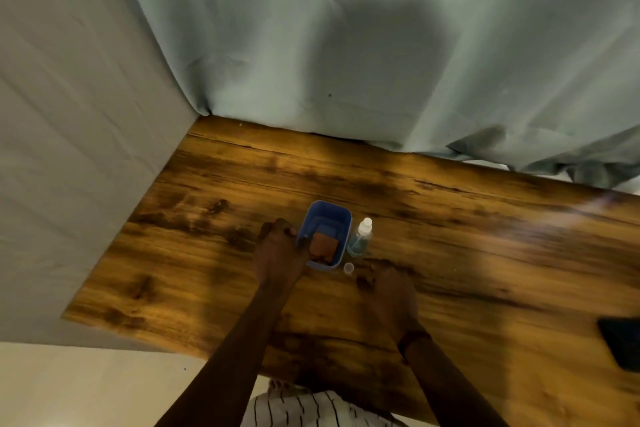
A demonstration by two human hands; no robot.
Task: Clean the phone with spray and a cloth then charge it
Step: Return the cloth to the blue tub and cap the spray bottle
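While the left hand (277, 243) gripped the blue bin (327, 218) rim, the soft cloth (323, 246) inside looked light, pinchable at its edge; right hand (388, 291) rested spread beside the bin.

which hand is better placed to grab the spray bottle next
Probably the right hand: it rests open on the table just below the bottle, nothing between. The left hand is busy gripping the blue bin holding the cloth.

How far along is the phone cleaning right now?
Barely begun. Done: the cap is off the spray bottle. In hand: the left hand grips the blue bin holding the brown cloth; the right hand rests on the table. Left: the phone lies untouched; spraying, wiping, charging.
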